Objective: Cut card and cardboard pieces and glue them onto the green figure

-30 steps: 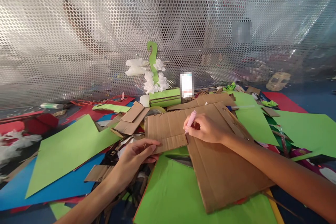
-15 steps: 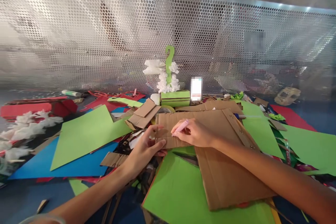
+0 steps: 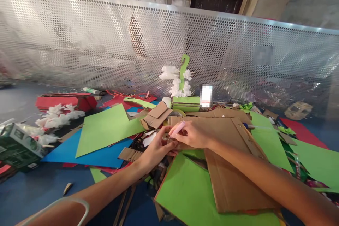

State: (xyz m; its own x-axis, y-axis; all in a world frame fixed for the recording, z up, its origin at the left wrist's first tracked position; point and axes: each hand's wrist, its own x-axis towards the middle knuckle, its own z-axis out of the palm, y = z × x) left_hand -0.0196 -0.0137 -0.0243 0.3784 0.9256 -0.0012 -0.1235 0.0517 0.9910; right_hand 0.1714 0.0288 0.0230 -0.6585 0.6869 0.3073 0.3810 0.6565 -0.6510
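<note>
A pale pink pen point(image 3: 179, 127) is pinched in my right hand point(image 3: 196, 135), its tip down at the left end of a brown cardboard piece point(image 3: 215, 129). My left hand point(image 3: 159, 145) grips that left end, thumb on top and fingers partly hidden under the edge. The two hands almost meet, and the pen tip is hard to make out between them. Beneath lies a larger cardboard panel point(image 3: 235, 183) over a bright green sheet point(image 3: 185, 187). Just beyond my left hand sits a small folded cardboard piece point(image 3: 158, 111).
Behind stands a perforated metal screen point(image 3: 111, 42). Before it are a green box point(image 3: 185, 103) with a hook-shaped green strip point(image 3: 184, 67) and white tufts, and a lit phone point(image 3: 206, 95). Leftward lie a red box point(image 3: 66, 102), a blue sheet point(image 3: 66, 152) and a dark green carton point(image 3: 19, 144).
The view has swung left and up, bringing the green carton into sight. My right hand with the pen has moved left along the cardboard, closer to my left hand.
</note>
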